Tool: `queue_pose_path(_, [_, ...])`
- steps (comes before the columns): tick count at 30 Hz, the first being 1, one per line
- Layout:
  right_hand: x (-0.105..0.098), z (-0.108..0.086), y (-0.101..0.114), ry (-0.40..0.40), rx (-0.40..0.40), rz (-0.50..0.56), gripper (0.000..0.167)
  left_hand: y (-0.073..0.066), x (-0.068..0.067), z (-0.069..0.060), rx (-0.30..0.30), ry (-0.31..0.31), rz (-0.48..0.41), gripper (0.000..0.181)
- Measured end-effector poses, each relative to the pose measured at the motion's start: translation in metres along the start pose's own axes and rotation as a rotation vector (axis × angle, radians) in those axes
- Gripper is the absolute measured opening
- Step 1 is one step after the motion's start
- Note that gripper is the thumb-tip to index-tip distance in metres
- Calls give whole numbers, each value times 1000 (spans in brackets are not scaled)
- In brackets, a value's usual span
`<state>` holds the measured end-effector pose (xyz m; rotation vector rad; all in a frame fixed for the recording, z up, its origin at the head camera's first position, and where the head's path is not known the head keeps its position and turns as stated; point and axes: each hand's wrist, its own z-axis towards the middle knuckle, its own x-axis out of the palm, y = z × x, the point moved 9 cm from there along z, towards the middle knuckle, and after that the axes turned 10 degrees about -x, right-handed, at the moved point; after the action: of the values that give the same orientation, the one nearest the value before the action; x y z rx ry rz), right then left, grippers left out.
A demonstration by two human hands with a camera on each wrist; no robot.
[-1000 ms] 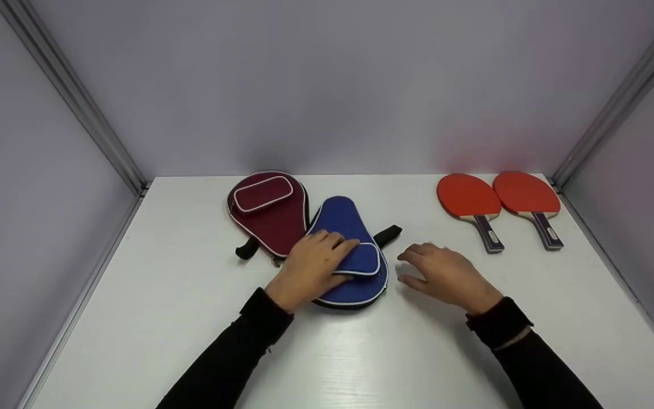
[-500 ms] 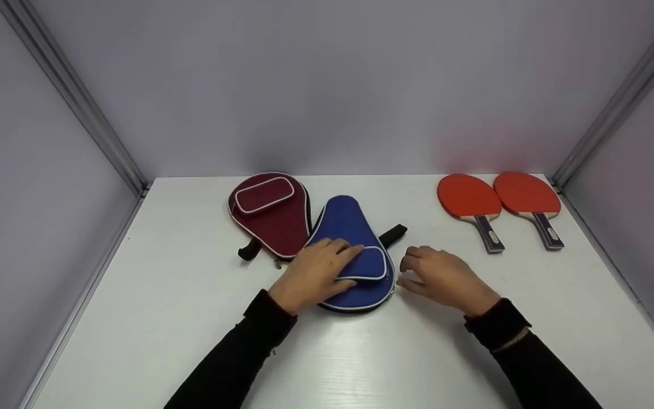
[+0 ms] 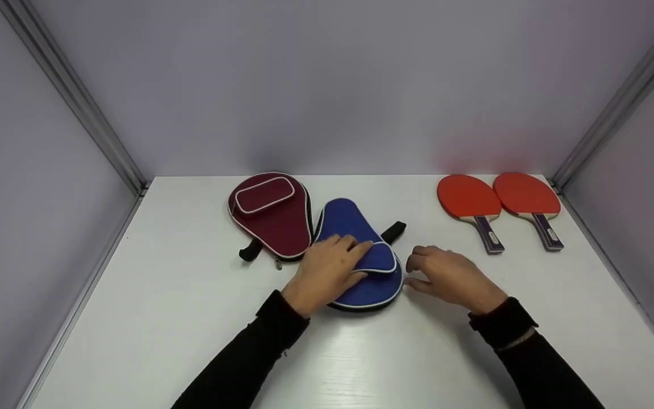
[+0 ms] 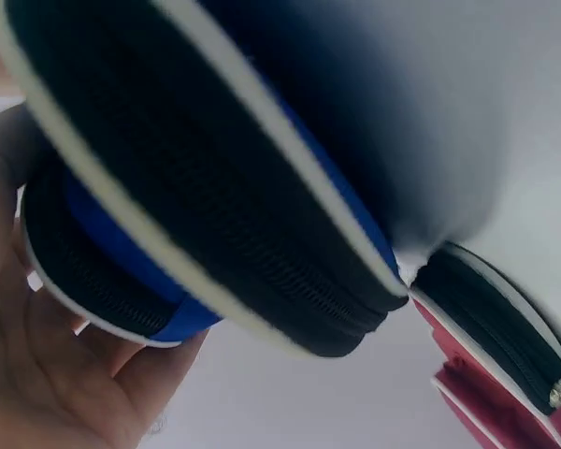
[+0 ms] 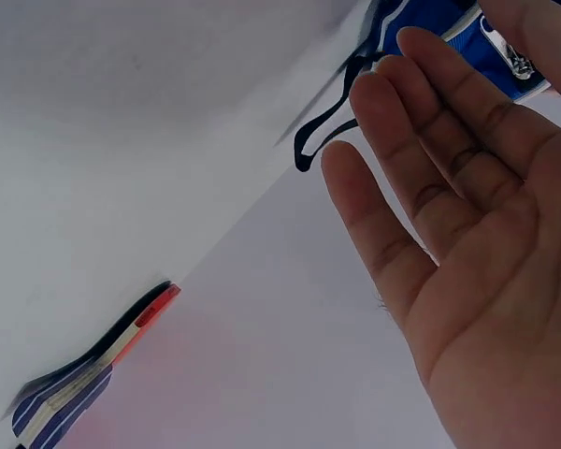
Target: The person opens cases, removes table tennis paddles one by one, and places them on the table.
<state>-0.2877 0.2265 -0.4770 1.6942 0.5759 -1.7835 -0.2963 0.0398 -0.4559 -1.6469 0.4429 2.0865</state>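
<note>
My left hand (image 3: 324, 272) grips the blue case (image 3: 369, 292) at its pocket (image 3: 377, 258), fingers over the top and thumb along the side nearer me. From the left wrist I see those fingers curled round the pocket, with the dark zip (image 4: 215, 201) running along the case's side.

The blue case lies around the middle of the white table (image 3: 162, 318), narrow end towards the back edge, broad end towards me. Its black strap (image 3: 393, 232) sticks out towards the table's right edge.

My right hand (image 3: 455, 278) holds nothing: its fingers are loosely bent, thumb apart, just beside the case's broad end. I cannot tell whether a fingertip touches it. From the right wrist, a metal zip pull (image 5: 516, 56) shows on the blue case beyond my fingers.

The red case (image 3: 281, 230) lies by the back edge, nearer the left back corner, its pocket side up and narrow end pointing towards me. It sits right against the blue case; whether they overlap I cannot tell. In the right back corner lie two bats, the left bat (image 3: 469, 196) and the right bat (image 3: 527, 193), red faces up, handles towards me.
</note>
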Motion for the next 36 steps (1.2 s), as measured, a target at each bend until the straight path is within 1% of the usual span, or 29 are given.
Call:
queue_pose_path(2, [-2,-1,-2,12,1,5,19,-4,0,-1,-6,-6,-3,61])
queue_pose_path(5, [-3,-3,-4,28,14,20,17,-9,4,-3,-13,7,-29,64])
queue_pose_path(8, [-2,-3,-6,40,30,37,17,-6,12,-5,-34,37,-68,65])
queue_pose_path(11, [0,-3,-6,53,45,46,17,4,18,-4,-60,67,-98,64])
queue_pose_path(16, [1,-3,-4,53,35,37,16,29,22,-1,-98,103,-144,64])
queue_pose_path(20, [3,-2,-2,46,42,16,17,47,21,-1,-138,101,-169,63])
queue_pose_path(23, [5,0,2,30,38,-4,17,54,21,-1,-152,97,-183,63])
queue_pose_path(26, [7,3,8,4,19,-19,18,54,20,-2,-141,94,-190,62])
queue_pose_path(29, [8,6,12,-26,7,-30,18,50,18,-3,-124,88,-184,62])
queue_pose_path(32, [9,7,14,-45,7,-40,19,45,16,-5,-110,77,-168,61])
queue_pose_path(36, [9,8,15,-61,15,-50,22,36,13,-7,-78,69,-165,61])
